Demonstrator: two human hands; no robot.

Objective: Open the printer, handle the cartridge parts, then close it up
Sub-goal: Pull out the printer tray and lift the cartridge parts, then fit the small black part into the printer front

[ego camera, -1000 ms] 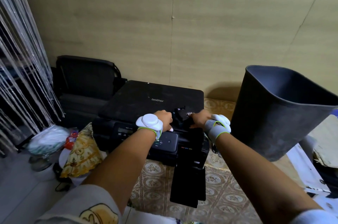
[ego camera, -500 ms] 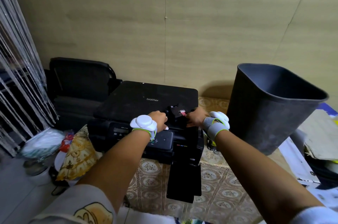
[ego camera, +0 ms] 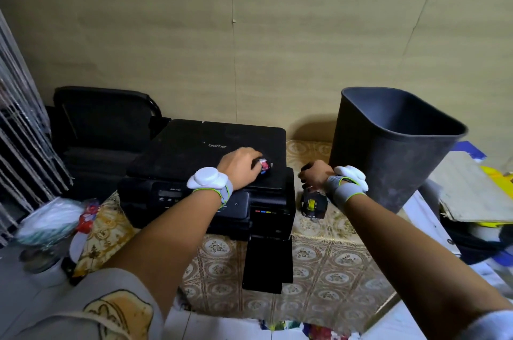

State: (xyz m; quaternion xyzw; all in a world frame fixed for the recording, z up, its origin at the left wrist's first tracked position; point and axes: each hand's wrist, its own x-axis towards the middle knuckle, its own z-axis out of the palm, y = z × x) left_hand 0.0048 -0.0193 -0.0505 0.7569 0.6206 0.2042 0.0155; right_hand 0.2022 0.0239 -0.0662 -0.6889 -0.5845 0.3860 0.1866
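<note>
A black Brother printer [ego camera: 194,150] sits on a patterned tablecloth, its top lid down and a front flap [ego camera: 268,262] hanging open over the table edge. My left hand [ego camera: 241,166] rests on the lid's right front corner, fingers closed on a small cartridge with a magenta label [ego camera: 265,166]. Off the printer's right side, my right hand [ego camera: 315,174] grips a small dark part [ego camera: 308,167]. A black cartridge with a yellow label [ego camera: 313,205] lies on the cloth just below that hand.
A tall dark waste bin [ego camera: 388,150] stands right of the printer, close to my right wrist. Papers and clutter [ego camera: 472,195] lie at the far right. A black chair [ego camera: 102,117] and bagged items [ego camera: 52,220] are at the left. The wall is directly behind.
Both hands held one dark piece together on the lid. They have separated: the right hand moved right off the printer with a dark part, the left stays holding the magenta cartridge.
</note>
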